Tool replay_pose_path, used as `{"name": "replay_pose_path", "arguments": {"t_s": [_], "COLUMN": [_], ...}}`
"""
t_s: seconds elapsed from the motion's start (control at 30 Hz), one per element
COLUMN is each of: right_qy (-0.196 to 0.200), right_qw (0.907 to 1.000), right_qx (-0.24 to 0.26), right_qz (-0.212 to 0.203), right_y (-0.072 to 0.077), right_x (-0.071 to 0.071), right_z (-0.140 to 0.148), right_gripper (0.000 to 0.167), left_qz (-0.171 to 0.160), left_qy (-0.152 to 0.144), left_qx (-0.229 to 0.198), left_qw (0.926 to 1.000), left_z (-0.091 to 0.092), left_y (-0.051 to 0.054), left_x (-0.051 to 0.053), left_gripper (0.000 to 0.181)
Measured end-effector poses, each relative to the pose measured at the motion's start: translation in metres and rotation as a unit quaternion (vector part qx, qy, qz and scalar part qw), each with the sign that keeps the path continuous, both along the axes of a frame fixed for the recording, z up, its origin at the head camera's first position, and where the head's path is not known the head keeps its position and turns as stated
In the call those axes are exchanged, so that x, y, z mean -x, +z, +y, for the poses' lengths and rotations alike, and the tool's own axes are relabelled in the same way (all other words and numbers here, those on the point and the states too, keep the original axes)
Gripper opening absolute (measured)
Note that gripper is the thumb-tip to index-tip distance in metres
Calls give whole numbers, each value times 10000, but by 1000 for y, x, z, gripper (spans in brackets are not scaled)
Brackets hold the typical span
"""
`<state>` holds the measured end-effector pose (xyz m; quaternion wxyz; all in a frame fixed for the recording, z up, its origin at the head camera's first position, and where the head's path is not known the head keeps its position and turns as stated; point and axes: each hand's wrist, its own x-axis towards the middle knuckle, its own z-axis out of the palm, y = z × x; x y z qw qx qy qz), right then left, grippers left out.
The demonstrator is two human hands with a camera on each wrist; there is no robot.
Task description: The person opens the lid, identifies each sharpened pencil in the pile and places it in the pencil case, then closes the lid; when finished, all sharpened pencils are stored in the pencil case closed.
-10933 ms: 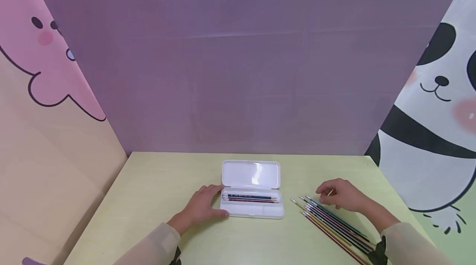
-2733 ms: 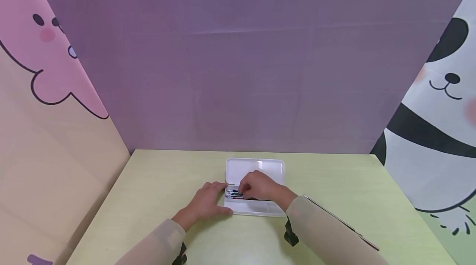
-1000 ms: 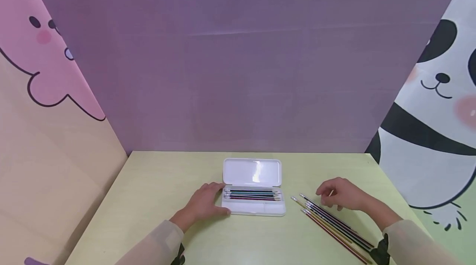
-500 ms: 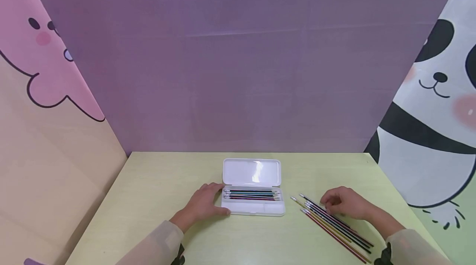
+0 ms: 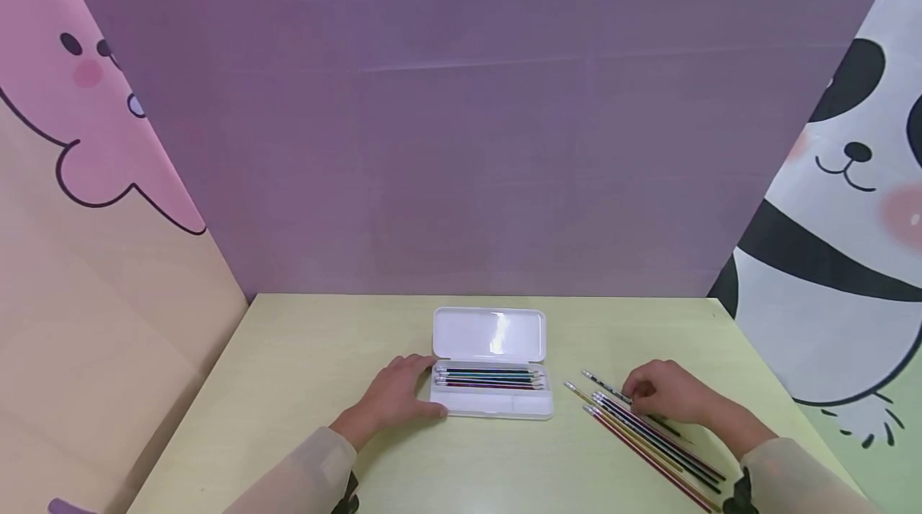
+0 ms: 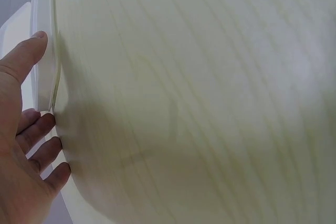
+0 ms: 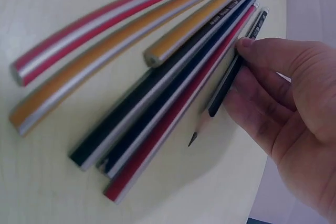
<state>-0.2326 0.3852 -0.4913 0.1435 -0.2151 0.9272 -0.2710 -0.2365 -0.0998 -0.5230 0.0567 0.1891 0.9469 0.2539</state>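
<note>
A white pencil case (image 5: 491, 405) lies with its lid (image 5: 475, 335) raised, and several dark and red pencils (image 5: 490, 379) sit in its upper compartment. My left hand (image 5: 394, 394) rests at the case's left side, thumb near the front corner and fingers by the back. In the left wrist view that thumb touches the white edge (image 6: 46, 61). My right hand (image 5: 670, 392) pinches a sharpened black pencil (image 7: 227, 88) between thumb and fingers, its point toward me. Beside it lies a bundle of red, yellow, black and blue pencils (image 7: 157, 106) with unsharpened ends.
The pale wooden table (image 5: 324, 346) meets a purple backdrop (image 5: 461, 178) behind. Side panels bear a pink cartoon figure (image 5: 94, 130) at left and a panda (image 5: 828, 258) at right. The bundle (image 5: 641, 438) slants toward the table's near right.
More pencils are in the case than at first. My right hand has left the case, come down over the bundle and taken hold of the black pencil, which now lies apart. The left hand stays.
</note>
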Motion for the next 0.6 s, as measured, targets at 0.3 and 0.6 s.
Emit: {"name": "replay_pose_path", "arguments": {"t_s": [0.3,0.6], "right_qy": [326,924], "right_qw": [9985,9938], "right_qx": [241,335], "right_qz": [373,528], "right_y": [23,48], "right_x": [10,32], "right_z": [-19,-85], "right_gripper": [10,12], "left_qz": [38,0], "left_qy": [-17,-16], "left_qx": [50,82], "left_qw": [10000,10000], "left_z": [-1,-2], "left_y": [-1,-7], "left_x": [4,7], "left_gripper": [93,94]}}
